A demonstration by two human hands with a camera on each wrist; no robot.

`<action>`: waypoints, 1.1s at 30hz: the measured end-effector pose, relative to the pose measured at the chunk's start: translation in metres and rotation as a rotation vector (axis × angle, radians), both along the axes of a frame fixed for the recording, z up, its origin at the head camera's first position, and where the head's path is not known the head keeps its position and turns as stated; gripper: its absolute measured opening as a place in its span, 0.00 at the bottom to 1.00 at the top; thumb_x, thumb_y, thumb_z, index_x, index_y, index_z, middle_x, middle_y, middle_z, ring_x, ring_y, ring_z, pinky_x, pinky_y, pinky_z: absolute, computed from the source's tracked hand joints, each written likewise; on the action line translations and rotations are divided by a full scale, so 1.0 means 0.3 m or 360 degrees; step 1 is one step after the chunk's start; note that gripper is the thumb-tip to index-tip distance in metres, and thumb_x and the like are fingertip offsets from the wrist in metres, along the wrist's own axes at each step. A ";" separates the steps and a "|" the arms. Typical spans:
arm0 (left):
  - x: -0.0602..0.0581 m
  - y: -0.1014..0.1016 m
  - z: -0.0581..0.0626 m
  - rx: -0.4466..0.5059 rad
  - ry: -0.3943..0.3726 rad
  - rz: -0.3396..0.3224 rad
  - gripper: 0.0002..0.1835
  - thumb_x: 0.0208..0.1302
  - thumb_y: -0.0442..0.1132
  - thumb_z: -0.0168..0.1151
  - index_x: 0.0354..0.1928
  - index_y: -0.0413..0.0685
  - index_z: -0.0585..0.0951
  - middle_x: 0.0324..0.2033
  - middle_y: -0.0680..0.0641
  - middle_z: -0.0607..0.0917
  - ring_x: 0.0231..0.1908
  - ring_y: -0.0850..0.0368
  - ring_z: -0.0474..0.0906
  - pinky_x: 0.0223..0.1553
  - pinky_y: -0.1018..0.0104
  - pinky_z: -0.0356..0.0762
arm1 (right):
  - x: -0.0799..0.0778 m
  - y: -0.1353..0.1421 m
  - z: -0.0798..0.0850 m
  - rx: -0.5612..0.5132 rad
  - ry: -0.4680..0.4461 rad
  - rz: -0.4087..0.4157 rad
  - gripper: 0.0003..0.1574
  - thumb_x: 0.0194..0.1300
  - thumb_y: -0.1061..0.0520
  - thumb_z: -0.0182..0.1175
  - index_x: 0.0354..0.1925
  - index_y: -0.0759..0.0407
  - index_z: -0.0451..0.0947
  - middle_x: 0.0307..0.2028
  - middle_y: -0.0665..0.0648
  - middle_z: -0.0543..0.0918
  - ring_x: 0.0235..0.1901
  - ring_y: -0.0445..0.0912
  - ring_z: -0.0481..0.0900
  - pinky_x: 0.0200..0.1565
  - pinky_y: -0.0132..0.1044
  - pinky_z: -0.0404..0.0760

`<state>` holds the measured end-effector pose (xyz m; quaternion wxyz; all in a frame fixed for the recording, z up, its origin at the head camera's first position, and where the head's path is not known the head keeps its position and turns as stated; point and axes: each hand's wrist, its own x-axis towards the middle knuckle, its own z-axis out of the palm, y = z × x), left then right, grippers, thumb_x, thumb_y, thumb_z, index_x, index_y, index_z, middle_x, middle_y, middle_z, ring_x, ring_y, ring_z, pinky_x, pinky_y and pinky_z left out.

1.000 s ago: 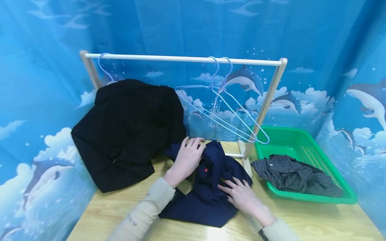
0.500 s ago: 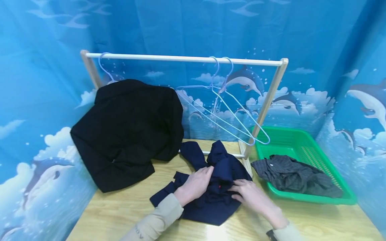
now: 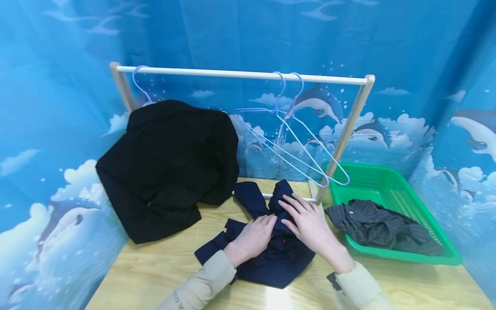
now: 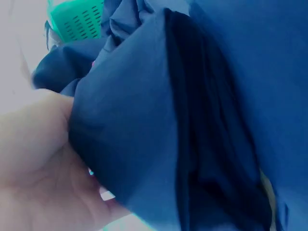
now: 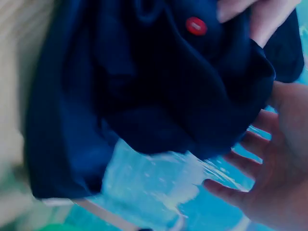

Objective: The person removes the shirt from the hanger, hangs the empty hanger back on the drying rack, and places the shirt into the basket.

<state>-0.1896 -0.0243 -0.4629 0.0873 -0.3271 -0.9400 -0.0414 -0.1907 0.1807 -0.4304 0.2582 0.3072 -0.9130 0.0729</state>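
Note:
A crumpled navy garment (image 3: 267, 271) with a red button (image 5: 196, 26) lies on the wooden table in front of me. My left hand (image 3: 253, 238) grips a fold of it near the middle; in the left wrist view the thumb and fingers of that hand (image 4: 43, 163) are bent round the cloth. Just to the right, my right hand (image 3: 310, 224) touches the upper part of the garment with its fingers spread and fairly straight. In the right wrist view this hand (image 5: 274, 163) lies along the edge of the navy cloth (image 5: 159, 96).
Behind the garment stands a rack with a white rail (image 3: 217, 74). A black garment (image 3: 170, 168) hangs on its left side, and two bare hangers (image 3: 294, 129) hang on the right. A green basket (image 3: 407, 189) at the right holds a dark grey striped garment (image 3: 383, 228).
My left hand has come down and toward me, taking a fold of the navy garment with it. The right hand has moved up from the garment's lower right to its upper part.

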 end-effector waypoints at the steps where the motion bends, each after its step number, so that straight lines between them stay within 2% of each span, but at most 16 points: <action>1: 0.000 -0.009 -0.001 0.0005 -0.0022 -0.0001 0.25 0.74 0.44 0.61 0.68 0.43 0.71 0.63 0.45 0.79 0.62 0.50 0.77 0.57 0.53 0.80 | -0.005 -0.003 -0.013 0.0030 -0.0035 -0.0021 0.33 0.65 0.46 0.69 0.65 0.53 0.78 0.65 0.59 0.77 0.66 0.60 0.72 0.57 0.61 0.75; 6: -0.004 -0.109 0.010 0.0130 -0.0302 -0.0027 0.31 0.73 0.57 0.58 0.71 0.48 0.71 0.65 0.46 0.78 0.65 0.50 0.74 0.62 0.48 0.74 | -0.007 0.009 -0.066 0.0063 -0.0195 -0.0102 0.27 0.65 0.44 0.68 0.61 0.46 0.82 0.60 0.57 0.82 0.65 0.60 0.73 0.57 0.67 0.73; 9: -0.011 -0.199 0.026 0.0244 -0.0404 -0.0072 0.35 0.69 0.61 0.60 0.70 0.49 0.72 0.65 0.45 0.78 0.66 0.47 0.73 0.64 0.45 0.70 | 0.001 0.031 -0.088 0.0077 -0.0268 -0.0120 0.24 0.65 0.44 0.68 0.58 0.44 0.84 0.57 0.57 0.83 0.64 0.61 0.74 0.56 0.68 0.72; 12: -0.009 -0.286 0.038 0.0301 -0.0485 -0.0096 0.43 0.57 0.58 0.73 0.71 0.49 0.70 0.69 0.40 0.73 0.68 0.40 0.69 0.66 0.38 0.66 | 0.011 0.057 -0.106 0.0088 -0.0320 -0.0129 0.23 0.64 0.45 0.68 0.58 0.44 0.84 0.57 0.57 0.84 0.64 0.60 0.74 0.56 0.68 0.72; 16: 0.013 -0.363 0.034 0.0188 -0.0613 -0.0039 0.61 0.39 0.47 0.86 0.76 0.52 0.62 0.76 0.35 0.58 0.70 0.30 0.61 0.63 0.27 0.62 | 0.019 0.079 -0.122 0.0080 -0.0331 -0.0097 0.24 0.64 0.46 0.69 0.58 0.45 0.84 0.57 0.57 0.83 0.64 0.61 0.74 0.55 0.67 0.74; 18: 0.018 -0.378 0.019 0.0110 -0.0595 0.0001 0.65 0.35 0.43 0.88 0.78 0.52 0.59 0.77 0.34 0.53 0.70 0.29 0.60 0.61 0.24 0.62 | 0.020 0.085 -0.125 0.0073 -0.0316 -0.0080 0.24 0.64 0.46 0.69 0.58 0.46 0.84 0.57 0.58 0.83 0.64 0.61 0.74 0.54 0.67 0.74; 20: 0.011 -0.382 -0.002 0.0101 -0.0489 0.0035 0.68 0.32 0.42 0.89 0.78 0.50 0.58 0.77 0.33 0.52 0.69 0.28 0.62 0.59 0.24 0.64 | 0.019 0.088 -0.127 0.0059 -0.0305 -0.0072 0.24 0.63 0.46 0.69 0.58 0.46 0.84 0.57 0.58 0.84 0.64 0.61 0.74 0.54 0.68 0.75; 23: -0.023 -0.375 -0.037 0.0163 -0.0285 0.0092 0.67 0.33 0.41 0.89 0.78 0.48 0.59 0.76 0.32 0.54 0.67 0.28 0.65 0.58 0.25 0.67 | 0.018 0.091 -0.128 0.0046 -0.0298 -0.0065 0.24 0.63 0.47 0.70 0.58 0.46 0.85 0.57 0.58 0.84 0.64 0.61 0.74 0.53 0.68 0.75; 26: -0.075 -0.363 -0.060 0.0209 -0.0128 0.0117 0.63 0.38 0.37 0.87 0.78 0.48 0.59 0.76 0.33 0.55 0.66 0.30 0.66 0.57 0.28 0.70 | 0.014 0.089 -0.130 0.0047 -0.0308 -0.0050 0.25 0.63 0.47 0.70 0.58 0.47 0.85 0.57 0.59 0.83 0.64 0.61 0.74 0.53 0.68 0.75; 29: -0.128 -0.347 -0.065 0.0163 -0.0070 0.0095 0.58 0.45 0.32 0.83 0.78 0.50 0.60 0.76 0.33 0.56 0.66 0.31 0.66 0.56 0.28 0.71 | 0.012 0.085 -0.135 0.0055 -0.0307 -0.0025 0.25 0.63 0.46 0.70 0.58 0.47 0.85 0.57 0.59 0.84 0.63 0.61 0.74 0.53 0.68 0.75; 31: -0.161 -0.335 -0.060 0.0117 -0.0081 0.0071 0.54 0.49 0.30 0.81 0.77 0.51 0.61 0.76 0.34 0.57 0.67 0.31 0.66 0.56 0.28 0.71 | 0.015 0.084 -0.138 0.0071 -0.0308 -0.0018 0.25 0.63 0.46 0.69 0.58 0.47 0.85 0.57 0.59 0.84 0.63 0.61 0.74 0.52 0.67 0.75; 33: -0.187 -0.324 -0.055 0.0085 -0.0119 0.0030 0.47 0.52 0.27 0.78 0.74 0.53 0.67 0.75 0.36 0.60 0.68 0.31 0.65 0.57 0.28 0.70 | 0.021 0.083 -0.143 0.0078 -0.0301 -0.0012 0.25 0.63 0.46 0.69 0.58 0.47 0.85 0.56 0.59 0.84 0.61 0.61 0.75 0.52 0.67 0.76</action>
